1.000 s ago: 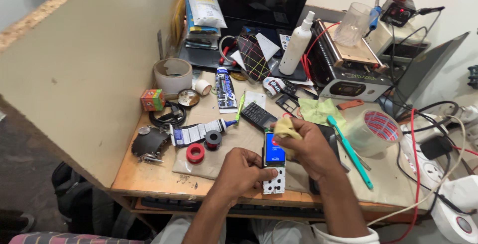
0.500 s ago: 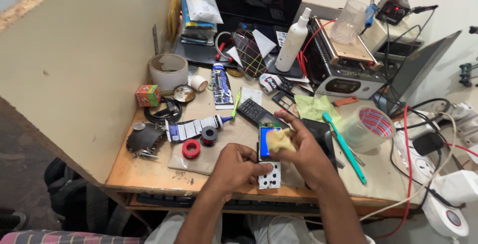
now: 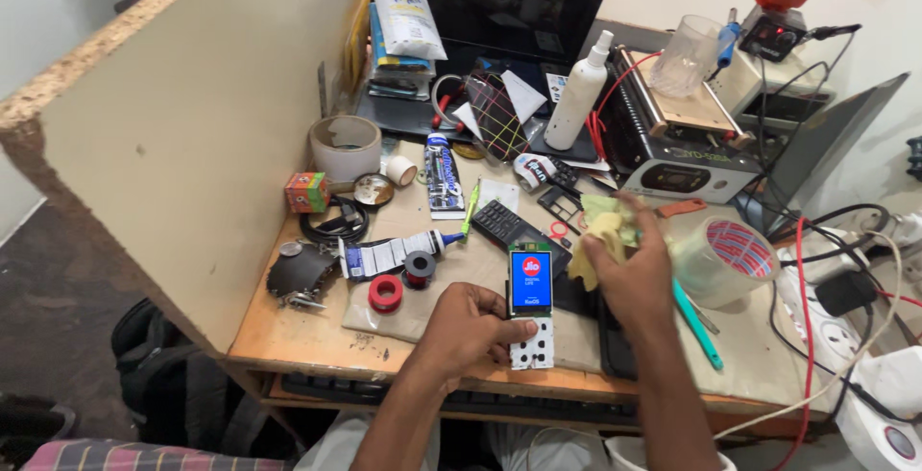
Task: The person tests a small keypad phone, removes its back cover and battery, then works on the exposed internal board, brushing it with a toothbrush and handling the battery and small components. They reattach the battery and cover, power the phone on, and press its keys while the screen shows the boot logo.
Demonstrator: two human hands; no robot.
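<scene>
Left hand (image 3: 468, 329) grips a slim keypad phone (image 3: 530, 306), its glossy screen glowing blue and bare white keypad frame exposed, flat on the wooden counter (image 3: 288, 322). Right hand (image 3: 629, 265) bunches a soft, crumpled yellow cloth (image 3: 597, 233) just beside it.

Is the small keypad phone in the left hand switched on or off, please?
On: the small keypad phone shows a lit blue screen while the left hand holds it.

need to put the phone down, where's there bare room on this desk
Barest patch: front left corner of the desk, below the red tape roll and left of the left hand. A narrower strip lies right of the teal tool. The middle and back are crowded with tubes, tape, and parts.
</scene>
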